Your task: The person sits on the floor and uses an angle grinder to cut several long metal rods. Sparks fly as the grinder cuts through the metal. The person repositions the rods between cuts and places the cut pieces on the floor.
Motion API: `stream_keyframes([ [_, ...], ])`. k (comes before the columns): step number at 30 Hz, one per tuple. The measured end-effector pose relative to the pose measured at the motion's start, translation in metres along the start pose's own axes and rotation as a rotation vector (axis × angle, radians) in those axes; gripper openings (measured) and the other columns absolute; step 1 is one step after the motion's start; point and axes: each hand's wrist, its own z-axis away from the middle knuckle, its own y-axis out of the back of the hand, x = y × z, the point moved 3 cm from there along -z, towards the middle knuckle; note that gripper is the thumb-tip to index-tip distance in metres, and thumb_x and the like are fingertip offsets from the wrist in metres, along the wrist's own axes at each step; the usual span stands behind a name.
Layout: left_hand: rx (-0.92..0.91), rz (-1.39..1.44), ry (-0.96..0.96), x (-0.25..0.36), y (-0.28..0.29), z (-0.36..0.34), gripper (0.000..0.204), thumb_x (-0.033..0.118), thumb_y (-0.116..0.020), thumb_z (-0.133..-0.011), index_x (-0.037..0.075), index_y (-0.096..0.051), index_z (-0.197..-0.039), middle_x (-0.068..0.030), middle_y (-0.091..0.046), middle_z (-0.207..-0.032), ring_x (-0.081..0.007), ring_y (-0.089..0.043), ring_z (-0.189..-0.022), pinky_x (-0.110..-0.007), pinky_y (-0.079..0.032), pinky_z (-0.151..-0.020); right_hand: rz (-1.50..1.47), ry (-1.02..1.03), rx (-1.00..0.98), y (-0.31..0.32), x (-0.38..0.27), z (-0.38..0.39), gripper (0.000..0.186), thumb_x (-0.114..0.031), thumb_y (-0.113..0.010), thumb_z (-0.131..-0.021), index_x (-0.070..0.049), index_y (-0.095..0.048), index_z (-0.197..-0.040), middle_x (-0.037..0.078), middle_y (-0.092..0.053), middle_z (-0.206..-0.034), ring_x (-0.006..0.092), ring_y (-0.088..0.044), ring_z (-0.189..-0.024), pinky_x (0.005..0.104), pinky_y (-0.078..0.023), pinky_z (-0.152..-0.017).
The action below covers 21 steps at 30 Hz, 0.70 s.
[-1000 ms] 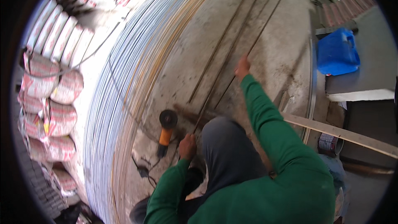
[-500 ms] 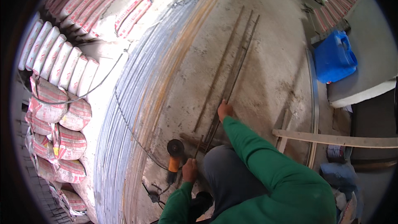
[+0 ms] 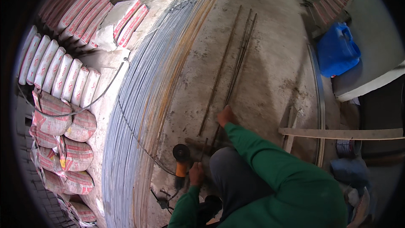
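My right hand (image 3: 226, 117) is closed on the dark thin steel rods (image 3: 236, 71) lying lengthwise on the concrete floor. My left hand (image 3: 196, 172) grips the near end of a thin rod (image 3: 204, 147) beside my bent knee (image 3: 225, 173). An orange angle grinder (image 3: 181, 169) with a dark disc lies just left of my left hand, its cord running off. A short brownish piece (image 3: 194, 143), possibly wood, lies under the rods in front of my knee. Another single rod (image 3: 219, 71) lies parallel, a little to the left.
Long bundled steel bars (image 3: 139, 101) run along my left. Beyond them are stacked sacks (image 3: 63, 122) and a black cable (image 3: 97, 99). At right are a blue jerrycan (image 3: 337, 50), a concrete ledge (image 3: 371, 38), a wooden plank (image 3: 341, 133) and metal lengths (image 3: 316, 84).
My right hand has moved leftward and toward me, and the right-hand rods now lie bunched closer together. The view has tilted up, showing more sacks and floor at the far end.
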Motion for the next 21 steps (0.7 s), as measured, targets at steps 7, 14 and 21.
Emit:
stream_keyframes([
  [7, 0.009, 0.011, -0.011, 0.008, 0.001, -0.003, 0.033, 0.028, -0.043, -0.098, 0.0, -0.055, -0.088, -0.0291, -0.058, -0.081, -0.0505, -0.055, -0.081, -0.055, -0.041, -0.066, -0.043, 0.126, 0.215, -0.005, 0.02, -0.068, 0.028, -0.014, -0.05, -0.091, 0.008, -0.05, -0.109, 0.023, -0.058, -0.106, 0.0332, -0.059, -0.094, 0.0447, -0.047, -0.08],
  [14, -0.049, 0.067, 0.137, 0.002, 0.008, -0.002, 0.032, 0.028, -0.044, -0.097, -0.001, -0.056, -0.089, -0.0298, -0.058, -0.082, -0.05, -0.056, -0.083, -0.055, -0.041, -0.067, -0.005, 0.076, 0.203, 0.023, 0.05, -0.097, 0.03, -0.015, -0.055, -0.087, 0.013, -0.057, -0.098, 0.024, -0.063, -0.101, 0.0344, -0.063, -0.091, 0.044, -0.052, -0.074],
  [21, -0.009, 0.067, 0.13, -0.002, 0.0, -0.011, 0.03, 0.027, -0.045, -0.097, 0.0, -0.054, -0.087, -0.029, -0.058, -0.083, -0.0496, -0.055, -0.083, -0.055, -0.039, -0.069, -0.198, 0.036, 0.035, 0.049, 0.051, -0.099, 0.055, -0.01, -0.064, -0.085, 0.012, -0.044, -0.131, 0.03, -0.051, -0.129, 0.0406, -0.054, -0.116, 0.046, -0.047, -0.095],
])
